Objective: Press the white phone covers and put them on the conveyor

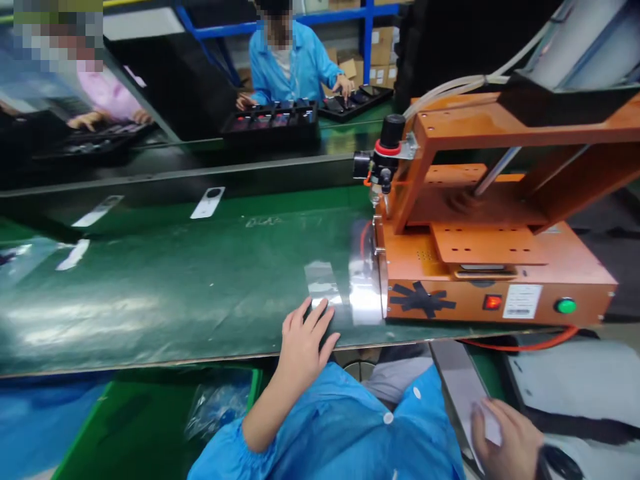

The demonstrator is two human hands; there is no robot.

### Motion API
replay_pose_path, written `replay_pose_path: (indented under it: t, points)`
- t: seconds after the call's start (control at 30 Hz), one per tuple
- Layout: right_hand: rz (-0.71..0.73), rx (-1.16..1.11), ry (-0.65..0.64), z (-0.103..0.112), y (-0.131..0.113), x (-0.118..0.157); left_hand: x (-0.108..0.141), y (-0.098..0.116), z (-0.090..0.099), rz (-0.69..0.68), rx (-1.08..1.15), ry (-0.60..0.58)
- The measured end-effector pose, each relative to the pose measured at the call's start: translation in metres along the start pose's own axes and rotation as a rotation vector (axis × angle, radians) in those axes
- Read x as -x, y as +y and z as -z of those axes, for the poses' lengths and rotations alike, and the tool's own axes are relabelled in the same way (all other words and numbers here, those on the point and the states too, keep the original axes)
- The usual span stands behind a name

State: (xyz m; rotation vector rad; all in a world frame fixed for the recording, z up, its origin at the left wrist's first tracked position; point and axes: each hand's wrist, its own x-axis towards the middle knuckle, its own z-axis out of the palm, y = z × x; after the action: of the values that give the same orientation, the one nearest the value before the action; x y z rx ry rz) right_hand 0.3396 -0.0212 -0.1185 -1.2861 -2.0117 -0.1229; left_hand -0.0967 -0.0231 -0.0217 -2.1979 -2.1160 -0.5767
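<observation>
My left hand [306, 343] lies at the front edge of the green worktop [190, 287], fingers spread and holding nothing. Just beyond its fingertips is a clear plastic film piece [321, 280] on the worktop. Low at the right, my right hand [513, 437] is closed on a pale flat piece [493, 421], whose kind I cannot make out. This hand is over a long grey-white strip or box [460, 383] beside my lap. To the right of my left hand stands an orange press machine [500, 300] with a lit red switch and a green button.
White phone-back-shaped panels [207, 203] lie toward the back of the worktop. A green bin [135, 420] with clear bags [220, 403] sits below the front edge. Grey-white padded items [575, 380] are at the right. Across the bench, two people work at black trays [273, 127].
</observation>
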Motion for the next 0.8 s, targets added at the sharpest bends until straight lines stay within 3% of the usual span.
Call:
replay_pose_path:
  t: [0.13, 0.2, 0.33, 0.4, 0.53, 0.67, 0.8]
  points:
    - [0.216, -0.394, -0.201, -0.052, -0.102, -0.064, 0.031, 0.007, 0.005, -0.02, 0.015, -0.036]
    - [0.308, -0.533, -0.213, -0.067, -0.148, -0.101, 0.033, 0.003, 0.011, -0.022, 0.065, -0.018]
    - [0.408, -0.513, -0.322, -0.092, -0.21, -0.174, -0.009, -0.033, 0.022, 0.115, 0.186, 0.126]
    - [0.427, -0.415, -0.335, -0.111, -0.225, -0.206, -0.042, -0.056, 0.019, 0.192, 0.215, 0.126]
    - [0.373, -0.215, -0.294, -0.158, -0.233, -0.259, -0.086, -0.085, 0.0, 0.171, 0.301, 0.035]
    - [0.508, -0.245, -0.232, -0.182, -0.234, -0.288, -0.091, -0.083, -0.006, 0.194, 0.286, 0.069]
    - [0.698, -0.441, -0.098, -0.194, -0.231, -0.293, -0.09, -0.082, -0.007, 0.159, 0.296, 0.064]
